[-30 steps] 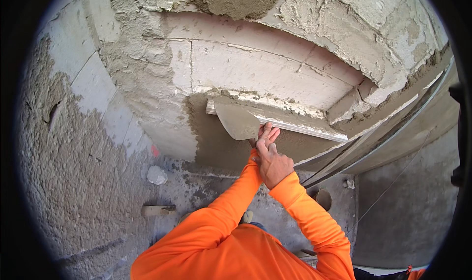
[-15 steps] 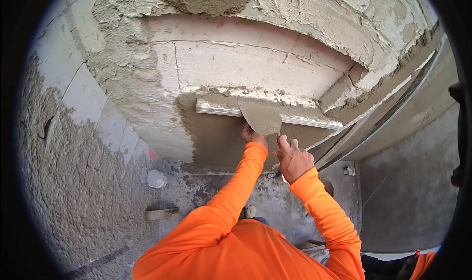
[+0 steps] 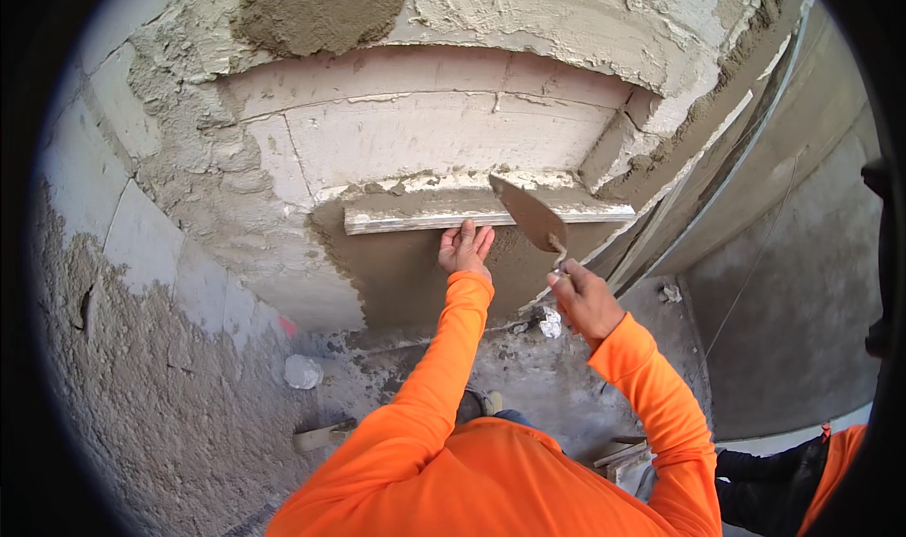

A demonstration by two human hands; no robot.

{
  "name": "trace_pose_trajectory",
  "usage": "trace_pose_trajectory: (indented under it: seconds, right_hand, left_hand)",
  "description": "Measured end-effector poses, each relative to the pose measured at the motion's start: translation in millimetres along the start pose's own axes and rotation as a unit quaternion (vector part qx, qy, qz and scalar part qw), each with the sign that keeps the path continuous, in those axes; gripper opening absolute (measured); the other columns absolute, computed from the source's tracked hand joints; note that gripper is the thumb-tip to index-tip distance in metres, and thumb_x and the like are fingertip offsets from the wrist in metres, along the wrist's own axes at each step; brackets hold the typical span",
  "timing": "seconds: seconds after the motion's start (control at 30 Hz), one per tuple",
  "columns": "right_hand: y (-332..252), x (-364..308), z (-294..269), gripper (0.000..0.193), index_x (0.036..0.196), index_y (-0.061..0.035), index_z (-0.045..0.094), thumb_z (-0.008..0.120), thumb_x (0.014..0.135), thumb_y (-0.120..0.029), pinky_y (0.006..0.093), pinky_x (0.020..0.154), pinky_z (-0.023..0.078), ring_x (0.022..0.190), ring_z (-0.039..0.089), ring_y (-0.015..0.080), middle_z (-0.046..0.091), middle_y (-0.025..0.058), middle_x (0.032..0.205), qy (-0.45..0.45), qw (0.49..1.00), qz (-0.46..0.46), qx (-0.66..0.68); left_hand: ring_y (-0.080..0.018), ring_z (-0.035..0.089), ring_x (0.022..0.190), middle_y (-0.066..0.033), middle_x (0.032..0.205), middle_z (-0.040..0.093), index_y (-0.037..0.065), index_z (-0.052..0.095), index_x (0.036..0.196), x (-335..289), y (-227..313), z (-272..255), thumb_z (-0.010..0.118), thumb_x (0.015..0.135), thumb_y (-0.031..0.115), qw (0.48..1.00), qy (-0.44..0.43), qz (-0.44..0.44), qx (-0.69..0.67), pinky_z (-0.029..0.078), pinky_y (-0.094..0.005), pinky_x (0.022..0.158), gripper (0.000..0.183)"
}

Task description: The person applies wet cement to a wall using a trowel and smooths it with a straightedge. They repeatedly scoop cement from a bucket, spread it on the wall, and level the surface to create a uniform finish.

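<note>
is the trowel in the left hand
No, the right hand grips the trowel; the left hand presses a wooden board.

Half-plastered block wall [image 3: 425, 141]
Pale blocks bare in the middle; rough grey mortar [image 3: 321, 4] above and left; dusty concrete floor [image 3: 528, 377] below.

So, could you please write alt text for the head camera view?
A person in orange sleeves presses the left hand under a wooden straightedge held against a block wall, while the right hand holds a trowel over fresh grey mortar.
</note>
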State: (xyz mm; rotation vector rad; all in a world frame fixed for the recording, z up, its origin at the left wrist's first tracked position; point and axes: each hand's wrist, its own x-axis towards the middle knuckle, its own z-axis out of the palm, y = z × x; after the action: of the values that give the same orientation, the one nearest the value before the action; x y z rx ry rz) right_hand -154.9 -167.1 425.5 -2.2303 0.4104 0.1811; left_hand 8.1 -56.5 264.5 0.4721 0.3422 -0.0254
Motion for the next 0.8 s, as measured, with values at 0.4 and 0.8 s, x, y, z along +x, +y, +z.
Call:
trace_pose_trajectory:
  seconds: [0.4, 0.8]
  right_hand:
    - [11.8, 39.1, -113.3, 0.04, 0.098, -0.0064, 0.054, 0.04, 0.105, -0.043, 0.0301, 0.034, 0.043, 0.039, 0.047, 0.0129, 0.05, 0.0025, 0.063, -0.104, 0.969, 0.199, 0.102]
    - [-107.6, 87.5, 17.4, 0.038, 0.095, -0.0098, 0.053, 0.041, 0.104, -0.044, 0.0316, 0.033, 0.04, 0.039, 0.045, 0.0136, 0.049, 0.0032, 0.063, -0.314, 0.943, 0.098, 0.043]
  left_hand:
    - [-0.0314, 0.07, 0.095, -0.0119, 0.106, 0.061, 0.006, 0.047, 0.107, -7.1, 7.0, 4.1, 0.077, 0.088, 0.021, 0.999, -0.016, -0.011, 0.027, 0.061, -0.0397, 0.085, 0.039]
    - [-0.0186, 0.066, 0.08, -0.0047, 0.093, 0.064, 0.008, 0.054, 0.106, 8.7, -6.5, -16.7, 0.069, 0.091, 0.015, 0.994, 0.01, -0.089, 0.057, 0.056, -0.0324, 0.067, 0.022]
